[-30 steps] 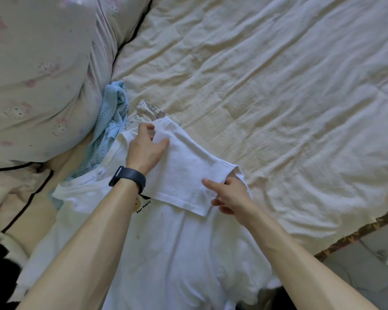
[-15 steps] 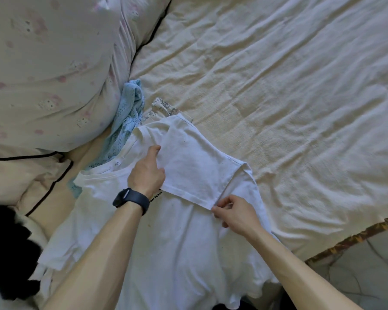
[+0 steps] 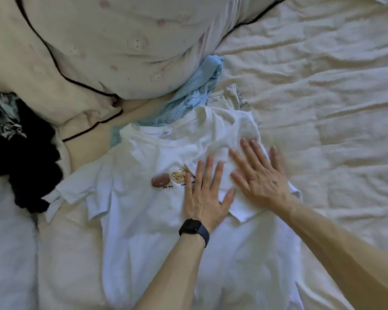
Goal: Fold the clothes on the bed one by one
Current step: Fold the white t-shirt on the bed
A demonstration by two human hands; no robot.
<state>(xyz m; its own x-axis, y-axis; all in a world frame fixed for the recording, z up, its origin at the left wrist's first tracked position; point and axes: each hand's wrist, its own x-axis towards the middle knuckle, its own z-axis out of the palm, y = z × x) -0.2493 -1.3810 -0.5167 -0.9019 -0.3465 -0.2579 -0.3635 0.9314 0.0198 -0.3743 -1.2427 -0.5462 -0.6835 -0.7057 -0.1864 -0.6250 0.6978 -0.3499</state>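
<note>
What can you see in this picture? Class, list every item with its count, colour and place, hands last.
T-shirt: 1, white, mid-bed, one sleeve folded inward.
Lace garment: 1, light blue, above the collar.
Patterned cloth: 1, pale, right of the lace garment.
Dark garment: 1, black, left edge.
Pillow: 1, cream with black piping, upper left.
Bed sheet: 1, cream, under everything.
Watch: 1, black, left wrist.
Left hand: 1, flat on the T-shirt.
Right hand: 1, flat on the folded sleeve.

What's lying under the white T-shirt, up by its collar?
A blue lacy garment and a patterned cloth poke out from beneath the white T-shirt; how far they reach underneath is covered.
</note>
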